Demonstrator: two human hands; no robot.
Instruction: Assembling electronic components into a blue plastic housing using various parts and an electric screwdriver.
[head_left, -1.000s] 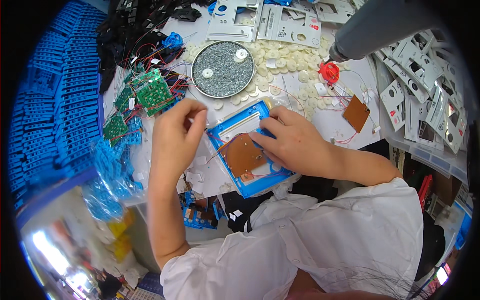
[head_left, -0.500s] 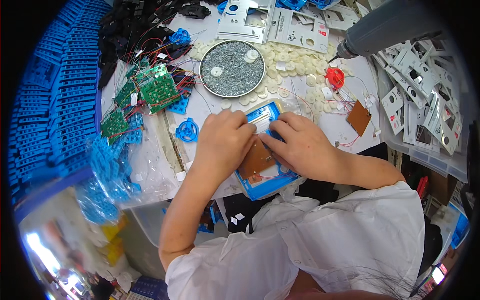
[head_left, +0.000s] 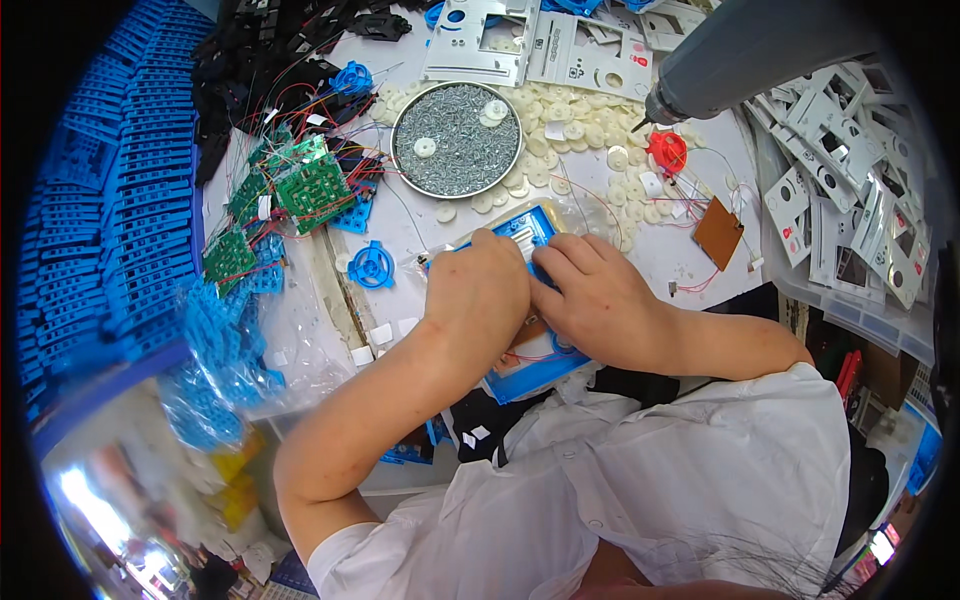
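At the table's near edge lies a blue plastic casing [head_left: 530,381], tilted, with a brown circuit board [head_left: 532,335] and thin red wires inside. Most of the board is covered by my hands. My left hand [head_left: 476,296] reaches over the casing with its fingers bent down and closed; whatever they pinch is hidden behind the knuckles. Curled over the casing from the other side, my right hand [head_left: 603,302] grips it, thumb close to the left hand's fingers. White strips show in the casing's far end, beyond the fingers.
Beyond the casing stands a round tray of screws [head_left: 397,150], amid cream plastic discs [head_left: 617,157]. A grey power screwdriver [head_left: 715,75] hangs at upper right. Green circuit boards [head_left: 313,188] and a blue ring [head_left: 371,265] lie left, silver panels [head_left: 845,150] right, stacked blue parts [head_left: 155,200] far left.
My left hand has shifted right and nearer over the board, its elbow swinging outward to the left. The right hand has moved slightly left, and the view has shifted a little.
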